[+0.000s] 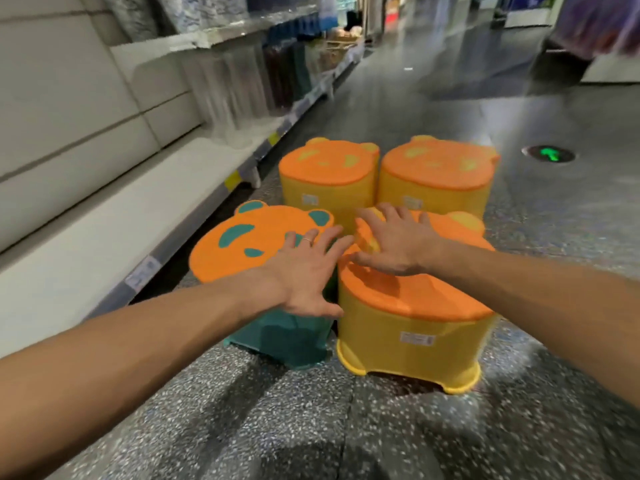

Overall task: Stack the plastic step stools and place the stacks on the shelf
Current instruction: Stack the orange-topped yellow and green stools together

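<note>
Stacking is not yet begun — four stools stand on the floor (311, 431) along the shelf (138, 209) edge. Left grip (304, 271) spreads empty over the teal stool (239, 251); right grip (398, 240) lies flat, unclenched, on the near yellow stool (415, 327). Next, I judge — clasp one and nest it.

Four bear-faced stools (412, 306) on speckled floor (277, 427) — both hands (304, 271) spread above, low shelf (104, 237) left

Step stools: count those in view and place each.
4, all on the floor: the teal stool near left, beneath the left hand; the near yellow stool at right, beneath the right hand; behind them the far-left yellow stool and far-right yellow stool. None looks hidden.
</note>
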### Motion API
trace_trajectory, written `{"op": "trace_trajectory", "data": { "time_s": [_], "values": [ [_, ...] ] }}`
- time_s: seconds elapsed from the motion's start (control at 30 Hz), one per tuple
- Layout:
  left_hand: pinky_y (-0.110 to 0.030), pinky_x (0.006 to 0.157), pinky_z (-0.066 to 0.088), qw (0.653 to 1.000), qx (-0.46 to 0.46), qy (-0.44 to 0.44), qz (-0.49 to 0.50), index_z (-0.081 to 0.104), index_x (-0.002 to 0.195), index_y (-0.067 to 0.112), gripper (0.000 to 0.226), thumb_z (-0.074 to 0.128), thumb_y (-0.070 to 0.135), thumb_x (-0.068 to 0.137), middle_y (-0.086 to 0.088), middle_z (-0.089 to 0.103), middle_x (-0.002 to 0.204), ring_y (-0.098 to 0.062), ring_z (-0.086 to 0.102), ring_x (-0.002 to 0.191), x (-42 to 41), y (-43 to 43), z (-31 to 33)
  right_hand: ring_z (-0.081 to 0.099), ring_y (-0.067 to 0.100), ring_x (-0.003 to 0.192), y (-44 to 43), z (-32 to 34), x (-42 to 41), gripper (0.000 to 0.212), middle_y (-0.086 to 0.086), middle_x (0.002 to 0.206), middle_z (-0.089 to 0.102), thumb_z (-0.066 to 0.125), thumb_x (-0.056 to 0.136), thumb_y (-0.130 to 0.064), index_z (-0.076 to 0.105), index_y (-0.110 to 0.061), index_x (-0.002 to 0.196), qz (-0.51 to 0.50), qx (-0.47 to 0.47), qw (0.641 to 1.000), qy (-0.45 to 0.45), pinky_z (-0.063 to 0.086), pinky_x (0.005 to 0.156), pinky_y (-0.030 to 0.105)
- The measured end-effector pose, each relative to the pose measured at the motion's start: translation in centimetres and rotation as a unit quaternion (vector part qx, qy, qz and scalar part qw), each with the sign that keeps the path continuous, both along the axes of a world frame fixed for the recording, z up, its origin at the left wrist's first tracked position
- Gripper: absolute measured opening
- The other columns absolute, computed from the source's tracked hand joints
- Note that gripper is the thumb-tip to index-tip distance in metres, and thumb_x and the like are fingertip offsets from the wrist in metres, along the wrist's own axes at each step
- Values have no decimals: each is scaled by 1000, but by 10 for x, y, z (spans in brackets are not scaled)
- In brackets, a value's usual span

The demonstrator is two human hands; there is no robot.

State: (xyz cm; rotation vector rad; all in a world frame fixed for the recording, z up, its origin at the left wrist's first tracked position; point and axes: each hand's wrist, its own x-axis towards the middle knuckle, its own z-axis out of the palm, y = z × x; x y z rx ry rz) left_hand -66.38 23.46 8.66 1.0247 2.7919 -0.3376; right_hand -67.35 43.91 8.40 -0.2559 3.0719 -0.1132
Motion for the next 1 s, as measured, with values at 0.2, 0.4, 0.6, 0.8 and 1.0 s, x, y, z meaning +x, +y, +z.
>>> {"op": "trace_trajectory", "data": {
  "time_s": [0.2,0.4,0.6,0.8,1.0],
  "values": [
    [-73,115,30,997,40,-54,-43,-9,160,46,128,75,79,69,13,-10,173,-38,7,159,-3,61,-23,14,39,154,78,-22,-22,72,-7,172,10,34,92,-79,21,-52,156,-50,9,998,-47,22,109,79],
    [-80,116,18,993,1,-115,-25,-14,158,54,134,71,90,61,23,-29,168,-30,-18,160,-17,80,-27,24,40,149,103,-50,-39,80,-3,168,26,21,84,-89,24,-52,155,-87,-28,996,-4,13,107,82],
    [-72,121,21,996,-8,-86,-24,-25,154,58,136,65,96,59,22,-35,166,-27,-22,159,-25,87,-28,30,36,146,115,-49,-54,79,-1,167,29,26,84,-87,30,-51,154,-79,-36,996,14,23,106,74],
    [-67,116,36,996,36,-70,-44,-23,153,60,132,59,101,59,29,-31,165,-23,-22,159,-24,84,-28,29,38,145,123,-43,-61,81,-1,163,37,29,82,-91,31,-53,153,-114,-46,992,-12,28,104,68],
    [-60,100,55,989,147,-19,-14,-5,159,59,131,62,100,55,30,-12,171,-21,-8,162,-4,81,-48,26,49,144,118,-40,-66,92,4,162,36,25,75,-97,20,-54,156,-138,-58,986,-68,31,99,74]
  ]
}}
